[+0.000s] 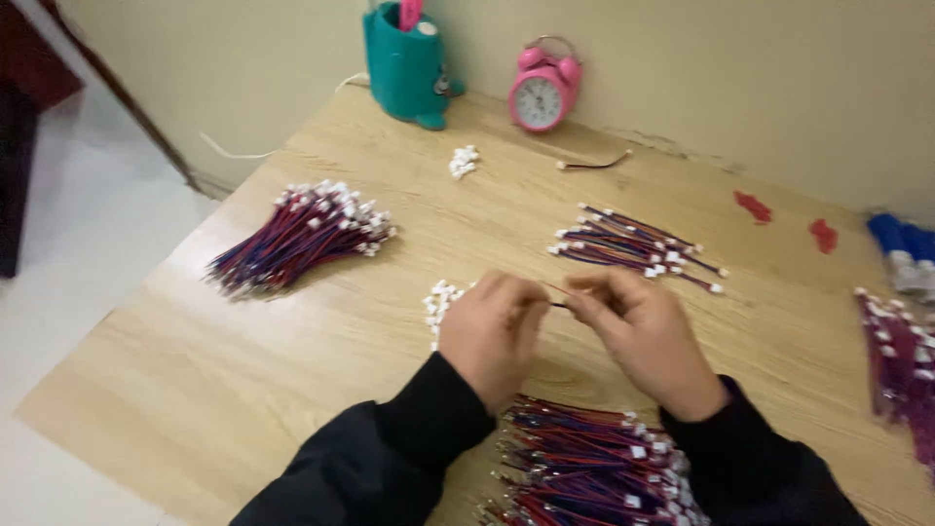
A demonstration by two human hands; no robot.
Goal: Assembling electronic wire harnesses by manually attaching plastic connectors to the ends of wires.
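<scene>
My left hand [492, 333] and my right hand [648, 336] meet over the middle of the wooden table [292, 351], fingers pinched on a thin red and dark wire [557, 303] stretched between them. A small heap of white plastic connectors [440, 300] lies just left of my left hand. A large bundle of red and blue wires [589, 468] with white ends lies between my forearms near the front edge.
Another wire bundle [297, 239] lies at the left, a smaller pile [633, 248] beyond my hands, and more wires [901, 365] at the right edge. A few connectors [464, 161], a pink alarm clock [542, 88] and a teal holder [407, 63] stand by the wall.
</scene>
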